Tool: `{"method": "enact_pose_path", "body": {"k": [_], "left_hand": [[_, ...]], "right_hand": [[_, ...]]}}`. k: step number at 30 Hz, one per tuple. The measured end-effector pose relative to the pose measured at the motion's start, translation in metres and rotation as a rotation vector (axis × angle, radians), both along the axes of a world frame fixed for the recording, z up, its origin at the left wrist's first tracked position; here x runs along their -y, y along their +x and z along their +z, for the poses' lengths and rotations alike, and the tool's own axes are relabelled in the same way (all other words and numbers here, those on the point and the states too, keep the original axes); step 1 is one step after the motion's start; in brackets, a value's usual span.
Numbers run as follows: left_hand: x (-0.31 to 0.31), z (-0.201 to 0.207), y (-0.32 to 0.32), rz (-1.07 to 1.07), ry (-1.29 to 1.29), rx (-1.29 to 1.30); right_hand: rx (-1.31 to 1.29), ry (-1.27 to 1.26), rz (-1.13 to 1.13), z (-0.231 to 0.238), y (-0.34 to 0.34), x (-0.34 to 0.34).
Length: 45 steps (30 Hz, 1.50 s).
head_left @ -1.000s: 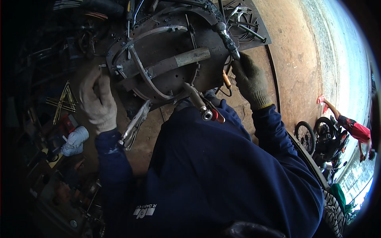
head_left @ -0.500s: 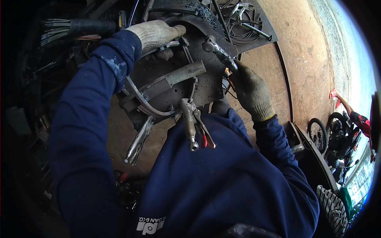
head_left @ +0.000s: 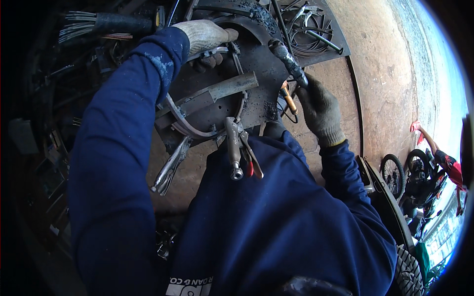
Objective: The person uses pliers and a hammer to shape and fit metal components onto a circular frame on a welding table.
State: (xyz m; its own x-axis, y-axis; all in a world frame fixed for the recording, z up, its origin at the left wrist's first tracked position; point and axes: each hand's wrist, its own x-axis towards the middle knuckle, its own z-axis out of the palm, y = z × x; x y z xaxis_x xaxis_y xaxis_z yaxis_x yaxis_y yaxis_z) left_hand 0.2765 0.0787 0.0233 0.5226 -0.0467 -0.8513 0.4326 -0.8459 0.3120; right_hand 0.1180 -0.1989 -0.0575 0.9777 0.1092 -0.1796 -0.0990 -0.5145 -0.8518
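Observation:
My left hand (head_left: 207, 37), in a pale work glove, is closed around the far side of a curved metal frame (head_left: 185, 123); its fingertips show beneath the bar. In my right hand (head_left: 321, 111), also gloved, is a worn metal hammer (head_left: 291, 66), held by its handle and raised over the right side of the dark steel worktable (head_left: 266, 74). A grey metal angle piece (head_left: 222, 91) lies across the frame. Two locking pliers grip the frame's near side: one pair (head_left: 233, 148) with a red lever, another pair (head_left: 170, 170) further left.
An orange-handled tool (head_left: 290, 101) with a black cable hangs beside the table's right edge. Wire coils and metal tools lie on a side plate (head_left: 321, 52). Thin rods stick out of a dark tube (head_left: 118, 23) at far left. Another person (head_left: 447, 163) and bicycles (head_left: 393, 175) are at far right.
The whole view has shifted slightly. The hammer has moved a little to the right relative to the table, uncovering more of the orange-handled tool. My left hand keeps its hold on the frame.

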Motion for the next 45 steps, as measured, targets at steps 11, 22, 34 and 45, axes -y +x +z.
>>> {"method": "enact_pose_path", "body": {"k": [11, 22, 34, 45], "left_hand": [[-0.017, -0.029, 0.009, -0.166, 0.087, 0.171], [-0.012, -0.023, 0.006, -0.102, 0.011, 0.136], [-0.006, 0.057, -0.013, -0.372, 0.159, 0.533], [-0.18, 0.133, -0.141, 0.157, -0.049, 0.742]], "right_hand": [[0.038, 0.194, 0.09, 0.01, -0.022, 0.007], [-0.042, 0.158, -0.089, 0.017, -0.041, -0.017], [0.038, 0.141, -0.139, 0.008, 0.0, -0.015], [0.24, -0.12, 0.091, 0.022, 0.039, -0.028]]}}
